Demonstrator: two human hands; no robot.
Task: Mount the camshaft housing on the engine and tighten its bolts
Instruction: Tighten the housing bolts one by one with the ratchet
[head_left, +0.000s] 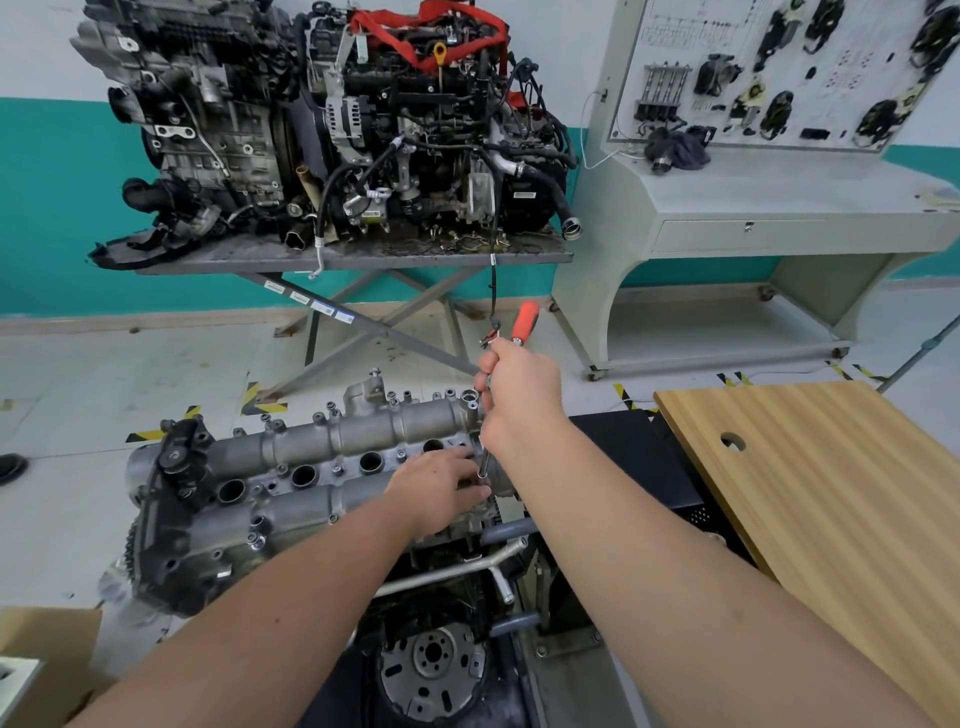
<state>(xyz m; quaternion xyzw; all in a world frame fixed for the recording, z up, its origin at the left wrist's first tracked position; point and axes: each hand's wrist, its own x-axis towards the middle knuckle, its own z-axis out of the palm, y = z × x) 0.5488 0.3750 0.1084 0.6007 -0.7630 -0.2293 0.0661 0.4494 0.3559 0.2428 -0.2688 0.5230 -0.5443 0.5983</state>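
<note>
I take the grey cast-aluminium camshaft housing (311, 467) as my landmark: it lies along the top of the dark engine (441, 613) in the lower middle of my view, its row of round plug wells facing up and small silver bolts (336, 469) standing in holes along its edges. Far behind the housing, two dirty black engines (332, 124) sit on a grey steel scissor-leg table (358, 257) against a teal and white wall. Behind and to the right of the housing stands a pale grey training console (779, 208) with black parts mounted on its upright panel. Just right of the housing, close to me, is a light wooden tabletop (831, 509) with a round hole in it. At the housing's near left corner I see the edge of a brown cardboard box (47, 660).

My right hand (519, 395) hovers over the housing's right end, fist closed around a long chrome-shafted driver with an orange-red handle (523, 322); the handle sticks out above the fist and the shaft runs steeply down to the housing. My left hand (441, 491) rests on the housing's right end, its fingers (470, 467) narrowly curled around the lower tip of the shaft, steadying it where it meets the metal. I cannot tell whether the tip sits on a bolt.
</note>
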